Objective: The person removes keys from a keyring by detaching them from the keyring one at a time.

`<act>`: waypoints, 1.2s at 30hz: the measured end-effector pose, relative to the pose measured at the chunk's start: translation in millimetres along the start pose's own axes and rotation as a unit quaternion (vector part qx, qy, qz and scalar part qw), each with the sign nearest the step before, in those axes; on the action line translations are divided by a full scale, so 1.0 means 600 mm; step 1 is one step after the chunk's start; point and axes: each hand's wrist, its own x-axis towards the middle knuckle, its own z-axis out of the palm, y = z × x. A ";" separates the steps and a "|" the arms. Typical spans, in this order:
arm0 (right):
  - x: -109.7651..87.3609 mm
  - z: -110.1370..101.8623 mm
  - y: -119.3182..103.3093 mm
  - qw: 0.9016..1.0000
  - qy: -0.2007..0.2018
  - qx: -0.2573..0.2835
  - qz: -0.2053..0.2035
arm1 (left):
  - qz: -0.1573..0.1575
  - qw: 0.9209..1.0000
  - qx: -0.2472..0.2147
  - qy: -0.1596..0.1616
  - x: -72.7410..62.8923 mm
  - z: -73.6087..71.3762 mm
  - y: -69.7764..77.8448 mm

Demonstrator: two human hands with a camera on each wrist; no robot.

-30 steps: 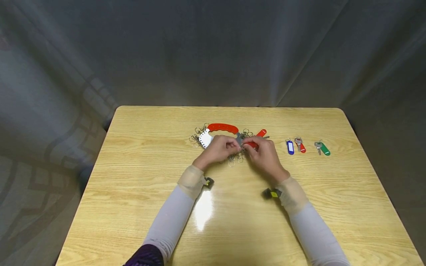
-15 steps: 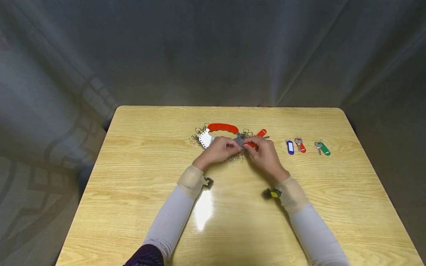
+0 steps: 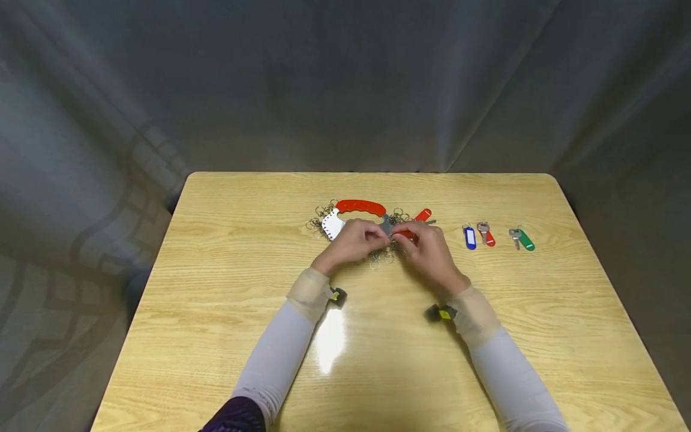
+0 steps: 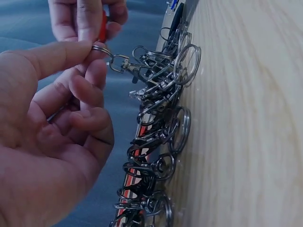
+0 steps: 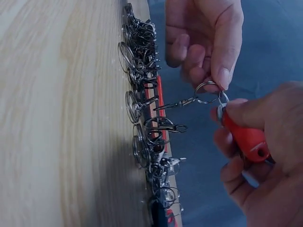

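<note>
A key carrier with a red grip (image 3: 360, 207) and a notched metal plate (image 3: 332, 225) lies on the table, fringed with several snap hooks and split rings. My left hand (image 3: 356, 242) pinches one split ring (image 5: 206, 83) between thumb and forefinger; its snap hook (image 5: 182, 102) reaches back to the carrier. My right hand (image 3: 429, 251) grips a red key tag (image 5: 246, 137), whose small ring (image 5: 223, 97) meets that split ring at the fingertips. In the head view, both hands cover the plate's near right side. Beyond the right hand lies another red tag (image 3: 423, 214) with a key.
To the right on the wooden table (image 3: 388, 360) lie a blue tag (image 3: 469, 238), a red tag (image 3: 490, 239) with a key (image 3: 483, 231), and a green tag (image 3: 526, 240) with a key (image 3: 516, 236). Grey curtain (image 3: 324, 90) hangs behind the far table edge.
</note>
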 end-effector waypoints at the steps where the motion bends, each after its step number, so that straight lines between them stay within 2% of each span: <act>1: 0.000 0.000 0.001 1.000 -0.001 0.002 0.013 | 0.001 1.000 -0.004 0.000 -0.001 0.000 0.000; 5: 0.002 0.000 0.006 0.997 -0.008 -0.003 0.074 | 0.008 1.000 -0.014 -0.003 -0.002 0.000 0.002; 8: 0.004 -0.006 0.011 0.993 -0.010 -0.001 0.120 | 0.018 1.000 -0.003 0.005 0.000 0.001 0.000; 11: 0.006 -0.017 0.018 0.987 -0.002 0.010 0.160 | 0.024 0.999 0.011 0.019 0.002 0.000 -0.002; 14: 0.009 -0.035 0.029 0.981 0.014 0.021 0.193 | 0.023 0.999 0.017 0.017 0.003 -0.002 -0.003; 18: 0.010 -0.077 0.056 0.972 0.040 0.040 0.230 | 0.019 1.000 0.016 -0.004 0.003 -0.003 0.000; 20: 0.005 -0.110 0.074 0.966 0.065 0.040 0.249 | 0.015 1.000 0.012 -0.012 0.002 -0.003 0.000; 22: -0.004 -0.146 0.094 0.955 0.101 0.043 0.274 | 0.010 1.000 0.010 -0.017 0.001 -0.003 -0.001; 25: -0.025 -0.201 0.125 0.933 0.163 0.059 0.314 | 0.005 1.000 0.011 -0.023 0.002 -0.002 -0.003; 28: -0.049 -0.248 0.154 0.905 0.217 0.096 0.353 | 0.009 0.999 0.021 -0.025 0.003 -0.002 -0.004; 32: -0.078 -0.296 0.181 0.860 0.267 0.143 0.410 | 0.014 0.999 0.031 -0.025 0.004 -0.002 -0.003; 35: -0.098 -0.318 0.197 0.826 0.296 0.169 0.449 | 0.009 0.999 0.021 -0.027 0.002 0.000 -0.005; 36: -0.105 -0.323 0.206 0.821 0.296 0.161 0.460 | 0.006 0.999 0.017 -0.029 0.000 0.001 -0.005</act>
